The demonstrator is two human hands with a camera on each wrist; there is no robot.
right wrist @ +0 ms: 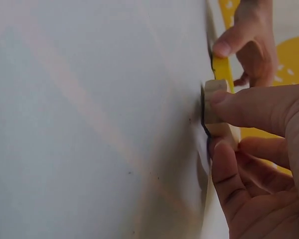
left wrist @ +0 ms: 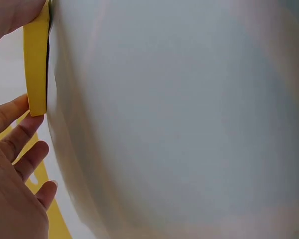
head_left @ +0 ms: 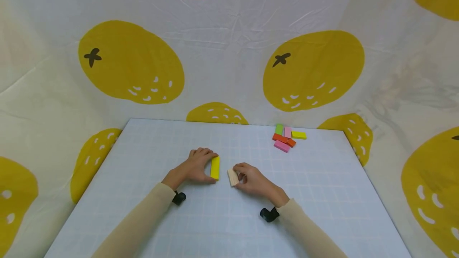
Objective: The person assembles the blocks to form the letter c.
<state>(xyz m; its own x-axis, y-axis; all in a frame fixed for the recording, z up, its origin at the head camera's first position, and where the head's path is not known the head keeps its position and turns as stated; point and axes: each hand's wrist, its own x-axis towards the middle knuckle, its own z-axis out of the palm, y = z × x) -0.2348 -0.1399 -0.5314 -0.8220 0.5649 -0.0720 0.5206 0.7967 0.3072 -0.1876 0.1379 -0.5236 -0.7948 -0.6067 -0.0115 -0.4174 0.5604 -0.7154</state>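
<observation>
A long yellow block (head_left: 215, 168) lies near the middle of the table, pointing away from me. My left hand (head_left: 198, 165) pinches it by its two ends, thumb at the near end and fingertips at the far one. In the left wrist view the same yellow block (left wrist: 36, 64) spans from thumb to fingers, low against the table surface. Just to its right, my right hand (head_left: 255, 179) holds pale plain wood (head_left: 233, 177) by its ends between thumb and fingers. Seen from the right wrist, this wood (right wrist: 215, 117) has a notched end face under the thumb.
At the back right of the white gridded table (head_left: 322, 202) lies a loose cluster of blocks: a green block (head_left: 279, 129), a yellow one (head_left: 299, 135), a pink one (head_left: 282, 146), and several others. A fruit-patterned cloth (head_left: 222, 51) hangs behind the table and around its sides.
</observation>
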